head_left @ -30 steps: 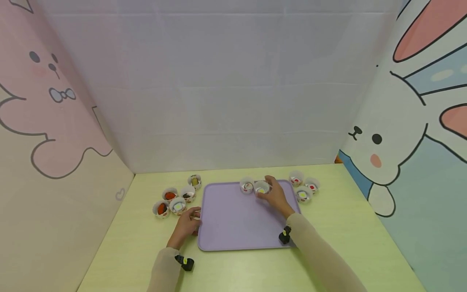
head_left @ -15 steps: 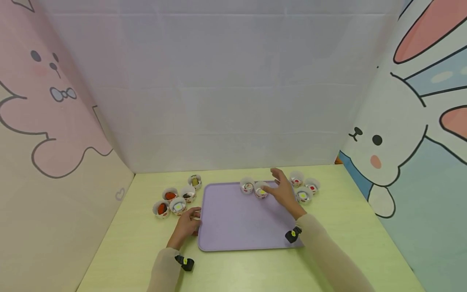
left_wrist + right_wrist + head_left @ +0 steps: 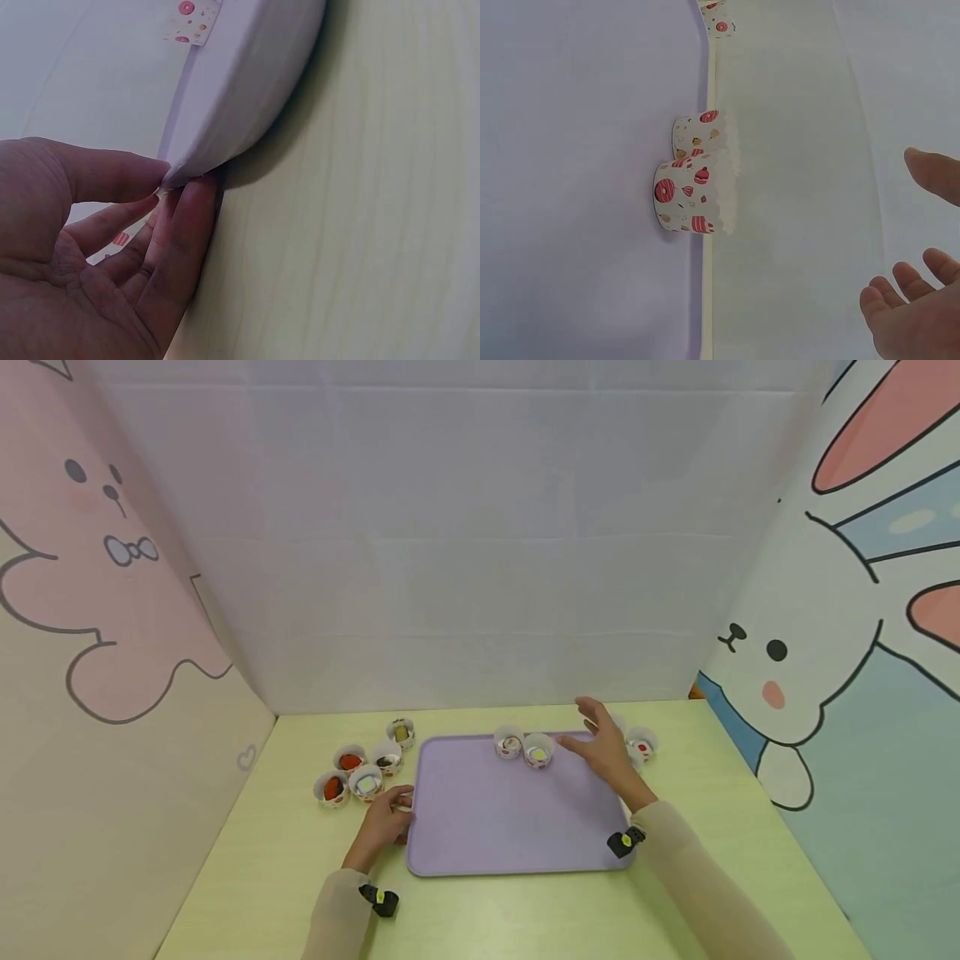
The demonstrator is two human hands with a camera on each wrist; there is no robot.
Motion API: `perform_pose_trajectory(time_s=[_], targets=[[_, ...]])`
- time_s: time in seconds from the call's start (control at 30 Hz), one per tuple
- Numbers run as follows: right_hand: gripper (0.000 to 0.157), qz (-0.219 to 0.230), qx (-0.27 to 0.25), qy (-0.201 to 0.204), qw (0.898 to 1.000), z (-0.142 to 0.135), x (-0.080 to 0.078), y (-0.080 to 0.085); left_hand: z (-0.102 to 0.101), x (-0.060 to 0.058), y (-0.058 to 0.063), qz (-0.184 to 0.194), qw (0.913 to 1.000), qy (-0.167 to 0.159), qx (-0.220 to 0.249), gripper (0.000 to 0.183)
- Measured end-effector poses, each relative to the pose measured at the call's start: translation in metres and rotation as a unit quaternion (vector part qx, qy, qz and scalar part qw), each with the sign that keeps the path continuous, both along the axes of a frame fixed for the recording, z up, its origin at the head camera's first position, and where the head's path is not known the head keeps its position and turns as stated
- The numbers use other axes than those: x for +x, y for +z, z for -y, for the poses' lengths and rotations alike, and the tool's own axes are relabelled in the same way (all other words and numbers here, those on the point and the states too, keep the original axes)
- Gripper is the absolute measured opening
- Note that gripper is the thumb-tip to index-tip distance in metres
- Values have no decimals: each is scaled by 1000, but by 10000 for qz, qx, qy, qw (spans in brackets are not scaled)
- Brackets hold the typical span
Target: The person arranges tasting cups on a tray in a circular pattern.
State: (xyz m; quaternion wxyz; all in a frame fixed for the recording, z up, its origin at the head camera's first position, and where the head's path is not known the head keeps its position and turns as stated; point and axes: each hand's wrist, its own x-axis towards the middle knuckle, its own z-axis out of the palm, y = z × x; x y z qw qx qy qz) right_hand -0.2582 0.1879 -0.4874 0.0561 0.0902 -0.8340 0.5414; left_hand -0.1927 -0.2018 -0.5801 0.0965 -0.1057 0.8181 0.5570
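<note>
A lilac tray (image 3: pixel 517 818) lies on the table, and my left hand (image 3: pixel 384 818) pinches its left rim between thumb and fingers, as the left wrist view shows. Two paper baking cups stand side by side at the tray's back edge: one with a yellow and white piece inside (image 3: pixel 538 760), the other (image 3: pixel 508 744) to its left. Their walls carry red doughnut prints in the right wrist view, where the nearer cup (image 3: pixel 690 196) overlaps the other. My right hand (image 3: pixel 609 758) holds nothing; its fingers are spread over the tray's right back corner, apart from the cups.
Left of the tray several filled paper cups (image 3: pixel 366 783) stand grouped on the pale table (image 3: pixel 480 918). Another cup (image 3: pixel 642 744) stands beyond the back right corner, with neighbours partly hidden behind my right hand. A white curtain (image 3: pixel 465 610) closes off the back.
My right hand has let go of the cup with the yellow and white piece and moved right, fingers spreading. That cup stays on the tray. My left hand has not moved.
</note>
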Motion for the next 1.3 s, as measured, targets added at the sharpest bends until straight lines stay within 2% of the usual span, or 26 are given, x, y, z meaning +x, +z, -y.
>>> perform_pose_trajectory(time_s=[0.13, 0.4, 0.6, 0.93, 1.3], targets=[[79, -56, -17, -47, 10000, -9, 3, 6, 1, 0, -1, -23, 10000, -37, 23, 50], [78, 114, -50, -130, 9998, -28, 12, 15, 3, -2, -4, -40, 10000, -46, 18, 50], [79, -37, 36, -268, 9996, -43, 14, 19, 2, -1, -4, -43, 10000, -46, 14, 50], [79, -316, 110, -475, 9983, -70, 11, 22, 1, -1, -3, -50, 10000, -21, 67, 51], [79, -239, 328, -858, 9955, -92, 15, 19, 1, 0, -2, -21, 10000, -24, 87, 51]])
